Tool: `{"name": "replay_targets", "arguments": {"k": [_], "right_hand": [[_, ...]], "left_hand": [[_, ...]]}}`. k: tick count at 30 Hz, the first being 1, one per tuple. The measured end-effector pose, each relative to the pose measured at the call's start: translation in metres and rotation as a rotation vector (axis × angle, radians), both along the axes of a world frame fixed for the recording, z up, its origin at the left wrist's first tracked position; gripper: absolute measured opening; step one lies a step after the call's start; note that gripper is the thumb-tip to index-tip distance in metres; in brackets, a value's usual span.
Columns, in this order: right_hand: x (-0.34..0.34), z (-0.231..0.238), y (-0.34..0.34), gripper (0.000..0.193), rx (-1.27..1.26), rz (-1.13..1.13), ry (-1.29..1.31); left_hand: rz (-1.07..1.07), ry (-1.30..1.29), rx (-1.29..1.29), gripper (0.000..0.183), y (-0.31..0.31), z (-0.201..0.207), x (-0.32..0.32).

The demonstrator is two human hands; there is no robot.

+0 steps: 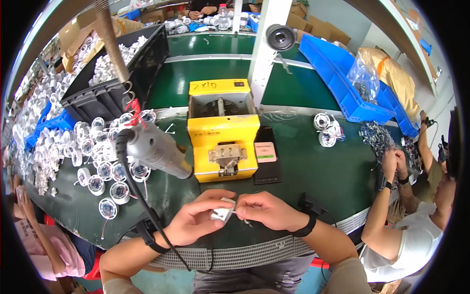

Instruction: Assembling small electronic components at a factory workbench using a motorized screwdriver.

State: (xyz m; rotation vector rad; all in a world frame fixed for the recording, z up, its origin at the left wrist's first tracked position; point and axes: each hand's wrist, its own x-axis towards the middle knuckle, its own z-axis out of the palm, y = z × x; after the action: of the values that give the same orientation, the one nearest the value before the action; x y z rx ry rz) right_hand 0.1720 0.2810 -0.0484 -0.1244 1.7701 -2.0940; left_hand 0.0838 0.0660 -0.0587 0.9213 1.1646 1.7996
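At the near edge of the green worktable (313, 161), directly in front of the yellow machine (223, 130), we pinch a small white part (224, 209) between both hands. Our left hand (198, 220) is closed around the part's left side, fingers curled over it. Our right hand (267, 210) has its fingertips pressed together on the thin wires at the part's right edge.

Left of the yellow machine, round white housings (105, 166) lie scattered over the table, and behind them a dark crate (98, 98) holds more white pieces. A grey power screwdriver (156, 149) hangs from a coiled spring just left of the machine, its tip pointing toward the machine's base.

Just right of the machine lies a black pad (267, 157) with a small pale card on it. Farther right stand blue bins (338, 78), and a neighbouring person's hands (396, 164) work over a heap of small grey parts (377, 137).
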Motion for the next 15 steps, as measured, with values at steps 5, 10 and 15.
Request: {"name": "replay_targets", "arguments": {"k": [5,10,15], "right_hand": [[-0.002,-0.001,-0.003,0.018,0.176,-0.032,0.138],[0.002,-0.002,-0.017,0.014,0.084,-0.204,0.096],[0.002,-0.007,-0.016,0.029,0.788,-0.451,0.846]], "left_hand": [[0.037,0.116,-0.048,0.03,0.001,-0.002,0.0],[0.113,0.094,-0.07,0.023,-0.001,-0.01,-0.002],[0.23,-0.099,0.075,0.023,0.0,-0.007,0.0]]}}
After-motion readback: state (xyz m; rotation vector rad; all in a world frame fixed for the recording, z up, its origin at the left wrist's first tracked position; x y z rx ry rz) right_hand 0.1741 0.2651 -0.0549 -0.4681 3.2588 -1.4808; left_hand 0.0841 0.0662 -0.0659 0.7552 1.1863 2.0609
